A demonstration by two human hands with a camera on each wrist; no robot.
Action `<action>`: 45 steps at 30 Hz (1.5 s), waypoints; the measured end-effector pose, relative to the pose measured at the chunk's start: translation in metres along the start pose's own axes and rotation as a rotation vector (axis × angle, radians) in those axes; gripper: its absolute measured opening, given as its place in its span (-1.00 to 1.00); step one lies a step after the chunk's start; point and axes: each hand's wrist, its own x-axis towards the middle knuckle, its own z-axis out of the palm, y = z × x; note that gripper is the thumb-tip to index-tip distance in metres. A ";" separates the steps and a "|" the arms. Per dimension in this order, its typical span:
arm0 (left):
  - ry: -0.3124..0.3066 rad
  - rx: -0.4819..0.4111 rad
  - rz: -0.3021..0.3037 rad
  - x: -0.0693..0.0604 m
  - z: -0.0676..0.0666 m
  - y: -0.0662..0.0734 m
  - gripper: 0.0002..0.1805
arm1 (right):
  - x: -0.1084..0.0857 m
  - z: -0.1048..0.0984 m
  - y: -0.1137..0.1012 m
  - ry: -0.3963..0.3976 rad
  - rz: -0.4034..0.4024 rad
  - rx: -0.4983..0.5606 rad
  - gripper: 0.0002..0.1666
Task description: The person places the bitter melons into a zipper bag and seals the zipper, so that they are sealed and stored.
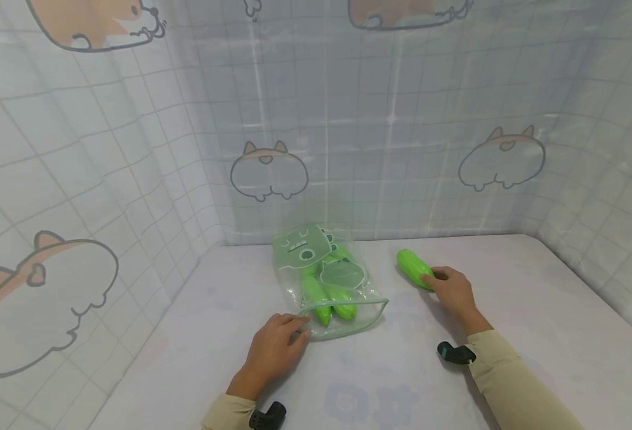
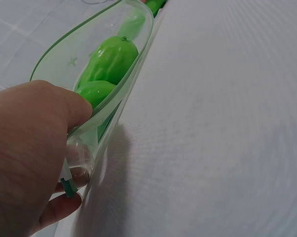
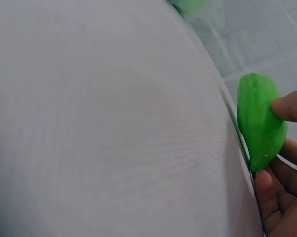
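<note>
A clear zip pouch with green cartoon animal prints lies at the middle of the table, its mouth facing me and gaping. Several glossy green cucumber-like vegetables are inside. My left hand pinches the pouch's rim at the left corner; in the left wrist view a small dark green zip pull shows between the fingers. To the right of the pouch, a cucumber-like green vegetable with a tapered tip lies on the table. My right hand holds its near end between thumb and fingers.
A pale table surface spreads under both hands. White grid-patterned sheets with dog drawings hang at the back and along both sides. Each wrist wears a small black device.
</note>
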 end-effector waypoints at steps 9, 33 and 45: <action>0.007 0.005 0.006 0.000 0.001 -0.002 -0.74 | -0.003 -0.001 -0.002 -0.010 0.008 0.025 -0.20; 0.031 -0.012 0.022 0.000 0.000 -0.001 -0.75 | -0.032 -0.013 -0.011 -0.046 0.055 0.257 -0.20; 0.022 -0.014 0.010 -0.001 0.000 0.000 -0.74 | -0.047 -0.014 -0.020 -0.052 0.004 0.282 -0.24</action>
